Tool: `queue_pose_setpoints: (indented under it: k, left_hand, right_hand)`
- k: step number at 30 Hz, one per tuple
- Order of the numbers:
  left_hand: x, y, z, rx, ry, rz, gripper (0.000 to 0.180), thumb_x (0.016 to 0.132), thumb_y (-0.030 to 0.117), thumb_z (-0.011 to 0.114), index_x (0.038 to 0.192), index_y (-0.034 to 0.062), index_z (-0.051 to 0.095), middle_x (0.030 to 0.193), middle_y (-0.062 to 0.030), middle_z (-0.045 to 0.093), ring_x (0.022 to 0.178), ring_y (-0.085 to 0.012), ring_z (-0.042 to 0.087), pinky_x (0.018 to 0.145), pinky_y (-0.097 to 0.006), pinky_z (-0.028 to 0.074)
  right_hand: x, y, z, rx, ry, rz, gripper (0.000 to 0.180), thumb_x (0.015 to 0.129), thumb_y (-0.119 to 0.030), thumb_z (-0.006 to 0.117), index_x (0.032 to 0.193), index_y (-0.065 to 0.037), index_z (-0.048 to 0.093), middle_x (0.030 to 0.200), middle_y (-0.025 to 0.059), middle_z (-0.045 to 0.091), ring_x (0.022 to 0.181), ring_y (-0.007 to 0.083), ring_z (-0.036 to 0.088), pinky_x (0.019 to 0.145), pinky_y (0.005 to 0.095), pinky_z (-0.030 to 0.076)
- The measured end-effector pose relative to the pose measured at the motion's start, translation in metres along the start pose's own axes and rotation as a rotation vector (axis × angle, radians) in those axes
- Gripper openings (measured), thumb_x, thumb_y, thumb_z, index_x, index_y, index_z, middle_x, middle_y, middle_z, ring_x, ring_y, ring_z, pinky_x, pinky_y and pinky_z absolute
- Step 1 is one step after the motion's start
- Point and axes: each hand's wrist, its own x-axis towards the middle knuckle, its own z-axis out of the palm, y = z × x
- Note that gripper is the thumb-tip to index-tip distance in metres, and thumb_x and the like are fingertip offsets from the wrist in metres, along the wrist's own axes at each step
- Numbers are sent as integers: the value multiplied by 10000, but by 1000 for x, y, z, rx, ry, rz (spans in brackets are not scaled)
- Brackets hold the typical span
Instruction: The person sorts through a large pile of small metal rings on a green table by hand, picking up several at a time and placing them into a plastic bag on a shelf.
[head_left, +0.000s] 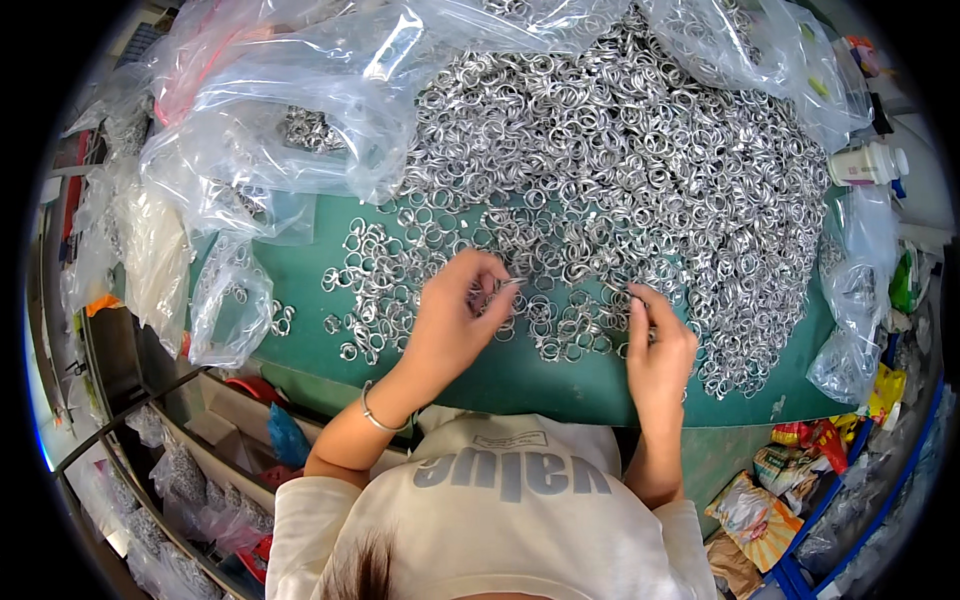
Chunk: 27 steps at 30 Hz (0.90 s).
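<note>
A large heap of silvery metal rings (620, 130) covers the far and right parts of a green tabletop (290, 335). Nearer to me, a thinner scatter of loose rings (575, 335) lies between and around my hands. My left hand (455, 315) is curled over the scatter, with a few rings in its fingers and one at the thumb and fingertip. To the right, my right hand (660, 350) is pinched at thumb and forefinger just above the rings; whatever sits between those tips is too small to make out. A bangle circles my left wrist.
Clear plastic bags (290, 120), some with rings inside, lie at the far left and along the far edge. A white bottle (866, 165) and another plastic bag (855, 300) are at the right edge. Colourful packets (760, 515) lie low at the right, beside blue bars.
</note>
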Motion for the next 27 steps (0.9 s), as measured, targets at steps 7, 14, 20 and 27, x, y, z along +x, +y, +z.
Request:
queue_pose_setpoints:
  k: [7,14,20,27]
  left_hand:
    - [0,-2,-14,-1162,-288,-232,146,830,24,513,972,44,486,812,-109,537,584,-60,389,447,-184,321]
    - [-9,13,-1,-975,-331,-393,155,786,0,447,766,-8,601,702,-119,584,579,-110,508,403,-227,336]
    - [-5,13,42,162,-117,187,130,784,125,709,842,23,653,726,-43,591,512,-168,534,463,-307,421]
    - [8,16,56,397,-115,282,117,779,81,698,884,37,669,733,-78,576,538,-239,567,498,-347,444]
  right_hand:
    - [-29,-4,-8,-182,-191,30,188,836,-76,631,1022,-74,663,762,141,661,583,286,622,533,366,481]
    - [-56,14,-20,32,23,125,112,820,-36,653,930,-38,669,695,117,635,530,227,588,500,308,461]
    - [-56,8,-7,-89,7,31,134,771,-68,715,896,-65,668,595,62,585,486,218,565,465,319,434]
    - [-53,11,-11,51,117,81,81,757,-26,710,825,-46,671,616,68,605,491,178,569,459,288,426]
